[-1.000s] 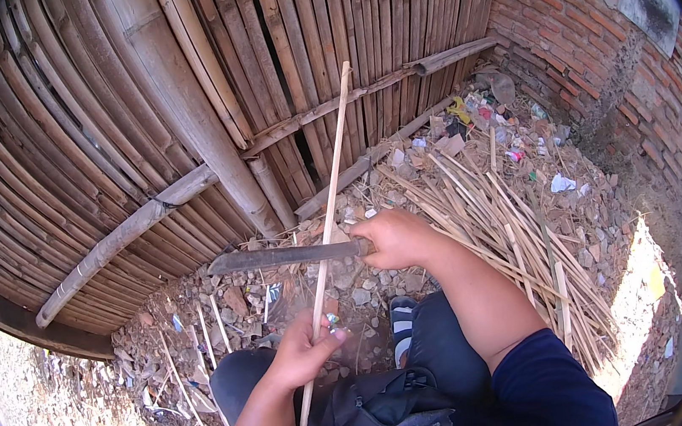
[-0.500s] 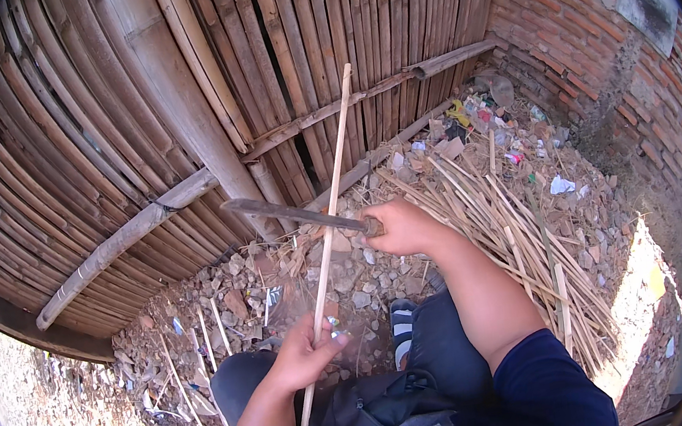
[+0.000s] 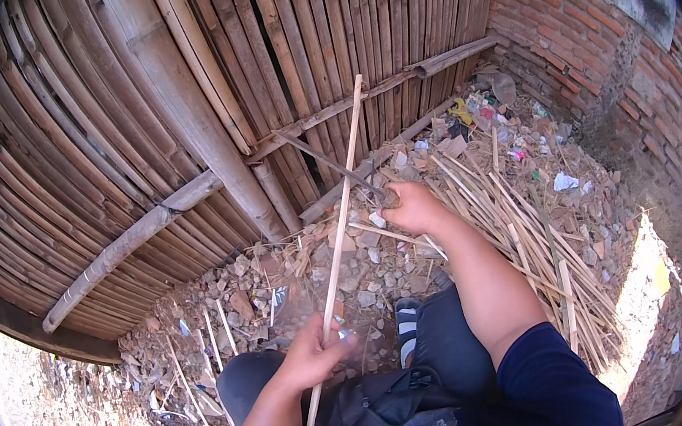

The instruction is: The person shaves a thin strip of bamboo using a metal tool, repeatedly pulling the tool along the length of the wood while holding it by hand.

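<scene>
My left hand [image 3: 314,357] grips a long thin bamboo strip [image 3: 340,221] that stands almost upright in front of me, its top end leaning toward the bamboo wall. My right hand [image 3: 415,205] holds the handle of a long dark blade [image 3: 324,160], raised up and to the left, with its tip near the wall's crossbar. The blade crosses behind the strip's upper part. My knees [image 3: 247,382] in dark trousers sit below both hands.
A bamboo slat wall [image 3: 175,106] with a thick post and horizontal rails fills the back. A pile of split bamboo strips [image 3: 522,233] lies at right on rubble and litter. A red brick wall [image 3: 592,37] closes the right side.
My right hand has swung the blade from lying level across the strip to pointing up and left toward the wall. My left hand and the strip have hardly moved.
</scene>
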Motion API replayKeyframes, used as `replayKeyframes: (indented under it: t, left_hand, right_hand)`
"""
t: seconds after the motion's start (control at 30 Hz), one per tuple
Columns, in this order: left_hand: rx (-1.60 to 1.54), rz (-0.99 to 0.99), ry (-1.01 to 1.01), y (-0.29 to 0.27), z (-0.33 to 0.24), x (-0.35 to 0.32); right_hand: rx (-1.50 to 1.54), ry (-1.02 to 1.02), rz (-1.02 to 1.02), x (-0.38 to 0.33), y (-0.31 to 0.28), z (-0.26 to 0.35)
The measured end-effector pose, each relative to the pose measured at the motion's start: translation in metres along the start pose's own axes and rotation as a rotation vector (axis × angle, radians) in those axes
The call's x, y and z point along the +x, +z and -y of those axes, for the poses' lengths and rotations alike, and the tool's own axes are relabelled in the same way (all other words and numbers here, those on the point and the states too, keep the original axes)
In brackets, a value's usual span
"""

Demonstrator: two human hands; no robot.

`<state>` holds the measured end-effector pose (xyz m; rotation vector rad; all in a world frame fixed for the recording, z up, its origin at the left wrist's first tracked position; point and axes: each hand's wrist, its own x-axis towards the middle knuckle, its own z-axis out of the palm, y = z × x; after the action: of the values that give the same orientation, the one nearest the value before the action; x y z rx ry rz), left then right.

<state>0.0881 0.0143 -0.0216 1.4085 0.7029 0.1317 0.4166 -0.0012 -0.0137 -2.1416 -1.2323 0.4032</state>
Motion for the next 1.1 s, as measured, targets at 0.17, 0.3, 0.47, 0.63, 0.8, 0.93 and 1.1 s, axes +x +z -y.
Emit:
replayKeyframes:
  t: [0.17,0.3,0.47,0.63,0.8,0.93,1.1]
  left_hand:
    - [-0.060,-0.030,0.035,-0.007,0.020,0.007]
    - [0.012,-0.039,0.081,-0.008,0.023,0.008]
    - [0.007,-0.033,0.085,0.000,0.012,0.005]
    - [0.032,-0.014,0.041,0.001,0.007,0.005]
    - [-0.049,-0.035,-0.044,-0.003,0.006,0.003]
    - [0.055,-0.069,0.092,-0.010,0.031,0.012]
    - [0.073,-0.057,0.104,-0.004,0.027,0.012]
  right_hand:
    - [-0.201,-0.284,0.282,-0.021,0.011,0.038]
    - [-0.239,-0.301,0.335,-0.022,0.008,0.047]
    - [-0.117,-0.066,0.101,0.001,0.002,0.004]
    - [-0.043,0.050,0.082,0.005,-0.001,-0.009]
    - [-0.127,-0.197,0.317,-0.013,0.008,0.029]
    - [-0.274,-0.224,0.422,-0.014,0.010,0.038]
    - [-0.173,-0.125,0.270,-0.003,0.007,0.013]
